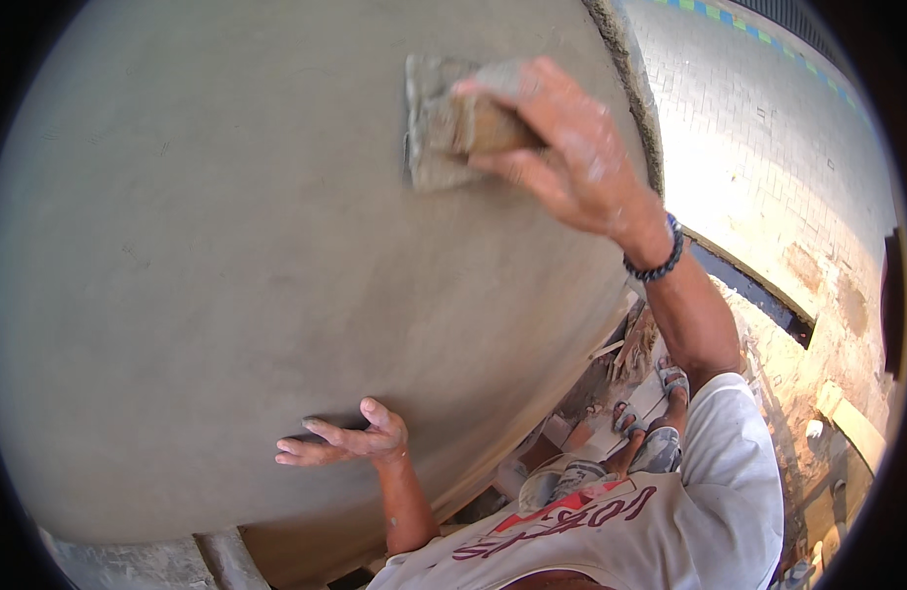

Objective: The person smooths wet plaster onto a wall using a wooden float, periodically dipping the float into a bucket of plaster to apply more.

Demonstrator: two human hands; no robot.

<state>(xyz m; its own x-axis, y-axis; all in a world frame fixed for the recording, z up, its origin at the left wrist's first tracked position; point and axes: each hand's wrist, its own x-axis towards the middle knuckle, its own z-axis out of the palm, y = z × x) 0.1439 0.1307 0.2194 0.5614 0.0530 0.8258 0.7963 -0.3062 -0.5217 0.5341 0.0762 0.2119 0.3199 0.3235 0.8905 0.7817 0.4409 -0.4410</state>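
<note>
A wide grey wall of smooth plaster fills most of the view. My right hand is closed around the block-like handle of a plastering float. The float's plaster-caked plate lies against the upper part of the wall, not far from its right edge. White smears of plaster mark the fingers and back of this hand. Lower down, my left hand is beside the wall with its fingers spread and nothing in it. Whether its fingertips touch the plaster I cannot tell.
The wall ends at a rough edge on the right. Beyond it lie pale paving and a dark open channel. Debris and a bucket are by my sandalled feet. A board lies at the far right.
</note>
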